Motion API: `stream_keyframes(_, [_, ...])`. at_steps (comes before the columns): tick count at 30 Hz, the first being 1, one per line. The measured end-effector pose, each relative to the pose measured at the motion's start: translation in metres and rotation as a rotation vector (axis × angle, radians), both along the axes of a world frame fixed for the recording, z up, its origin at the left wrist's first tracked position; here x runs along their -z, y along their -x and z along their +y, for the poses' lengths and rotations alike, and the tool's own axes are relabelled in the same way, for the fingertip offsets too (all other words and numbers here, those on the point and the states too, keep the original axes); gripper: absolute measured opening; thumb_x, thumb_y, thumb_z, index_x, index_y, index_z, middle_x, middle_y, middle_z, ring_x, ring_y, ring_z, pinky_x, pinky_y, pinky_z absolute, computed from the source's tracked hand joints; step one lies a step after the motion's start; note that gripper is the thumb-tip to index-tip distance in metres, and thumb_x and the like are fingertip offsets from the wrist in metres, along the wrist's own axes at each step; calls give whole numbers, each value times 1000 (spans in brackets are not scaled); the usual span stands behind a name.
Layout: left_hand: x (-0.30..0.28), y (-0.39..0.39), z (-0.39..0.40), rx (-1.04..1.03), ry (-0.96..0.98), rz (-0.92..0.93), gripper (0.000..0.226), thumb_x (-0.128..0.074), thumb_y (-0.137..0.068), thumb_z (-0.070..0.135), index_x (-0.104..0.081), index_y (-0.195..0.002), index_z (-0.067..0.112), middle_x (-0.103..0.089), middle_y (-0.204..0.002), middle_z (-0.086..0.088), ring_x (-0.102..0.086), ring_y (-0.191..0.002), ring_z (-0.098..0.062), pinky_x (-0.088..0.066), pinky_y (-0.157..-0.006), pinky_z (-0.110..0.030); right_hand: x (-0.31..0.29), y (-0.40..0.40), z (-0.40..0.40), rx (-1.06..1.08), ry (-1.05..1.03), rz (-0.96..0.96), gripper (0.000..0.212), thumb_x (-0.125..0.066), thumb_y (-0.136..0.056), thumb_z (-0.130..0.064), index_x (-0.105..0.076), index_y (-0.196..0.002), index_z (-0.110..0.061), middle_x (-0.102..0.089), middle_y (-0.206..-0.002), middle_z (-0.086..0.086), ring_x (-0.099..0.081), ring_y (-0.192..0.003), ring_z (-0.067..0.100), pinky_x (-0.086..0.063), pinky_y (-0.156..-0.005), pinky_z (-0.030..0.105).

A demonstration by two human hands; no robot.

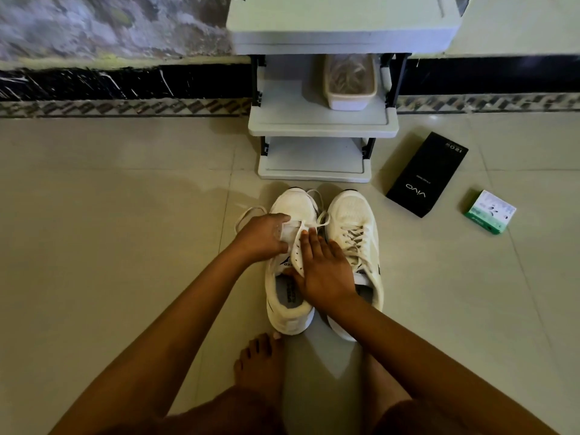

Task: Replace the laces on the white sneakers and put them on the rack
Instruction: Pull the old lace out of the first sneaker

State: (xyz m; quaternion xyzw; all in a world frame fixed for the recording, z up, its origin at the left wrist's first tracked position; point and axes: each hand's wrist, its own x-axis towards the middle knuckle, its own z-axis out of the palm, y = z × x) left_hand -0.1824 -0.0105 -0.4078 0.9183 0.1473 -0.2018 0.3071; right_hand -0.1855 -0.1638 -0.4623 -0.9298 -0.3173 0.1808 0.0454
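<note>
On the tiled floor [125, 215], just near of a grey rack [320, 120], two white sneakers stand side by side, toes pointing far toward the rack. Left sneaker [290, 296] is only partly laced: a white lace [314, 211] runs loose over its toe and loops out to the left. Right sneaker [357, 221] has its lacing crossed up the front.

Both hands are on the left sneaker. Left hand [262, 237] grips its left side near the tongue, fingers curled over the upper. Right hand [323, 268] lies across the sneaker's right flank with fingers fairly straight and pointing far, fingertips at the lace by the eyelets, thumb down at the shoe's mouth; whether it pinches the lace I cannot tell.

Up on the rack's middle shelf sits a tub [350, 83] with pale strands inside. Right of the rack, a black box [426, 174] lies on the floor, and farther right a small green-and-white box [489, 211]. Bare feet [257, 368] rest just near of the sneakers.
</note>
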Motion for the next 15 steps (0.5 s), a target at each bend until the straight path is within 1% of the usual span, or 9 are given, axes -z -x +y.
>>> stream_keyframes(2, [9, 0, -5, 35, -131, -44, 57, -64, -82, 17, -48, -136, 17, -50, -137, -9, -47, -124, -24, -42, -98, -33, 0, 1, 0, 0, -2, 2, 77, -20, -96, -57, 7, -149, -7, 3, -158, 15, -7, -146, 27, -5, -117, 39])
stream_keyframes(4, [13, -1, -9, 42, -249, -78, 50, -60, -83, 19, -52, -131, 21, -52, -131, -8, -50, -119, -24, -45, -91, -35, 1, 1, 0, 6, -5, 6, 77, -20, -96, -57, 8, -149, -7, 4, -158, 15, -6, -146, 27, -4, -117, 39])
stream_keyframes(7, [15, -4, -10, 38, -332, -78, 42, -57, -83, 24, -54, -125, 24, -52, -124, -6, -51, -114, -23, -44, -79, -33, 1, 1, -1, 13, -10, 15, 77, -19, -97, -57, 9, -149, -8, 6, -158, 15, -4, -146, 27, -3, -118, 39])
stream_keyframes(8, [14, -4, -11, 49, -364, -66, 40, -57, -83, 26, -54, -123, 24, -51, -123, -6, -51, -113, -24, -44, -78, -33, 1, 1, 0, 12, -10, 18, 77, -19, -97, -57, 9, -149, -8, 6, -158, 15, -4, -146, 27, -4, -118, 39])
stream_keyframes(12, [14, -15, -17, 137, -474, -28, 38, -58, -85, 32, -56, -119, 15, -42, -128, -11, -46, -116, -27, -46, -85, -38, -1, 0, -1, 8, 0, 20, 76, -20, -97, -57, 7, -150, -9, 5, -158, 13, -7, -146, 26, -4, -118, 38])
stream_keyframes(13, [14, -18, -19, 149, -473, -26, 38, -59, -85, 30, -57, -119, 11, -39, -131, -12, -45, -117, -29, -46, -87, -38, -2, 0, -1, 2, 10, 19, 76, -20, -97, -56, 8, -150, -10, 5, -158, 13, -7, -146, 26, -4, -118, 39])
stream_keyframes(15, [15, -23, -21, 125, -374, -34, 33, -61, -84, 23, -61, -113, 6, -39, -131, -14, -45, -117, -30, -47, -90, -38, -2, 0, 0, -12, 31, 27, 76, -21, -97, -56, 9, -150, -10, 7, -158, 13, -5, -146, 26, -3, -118, 39])
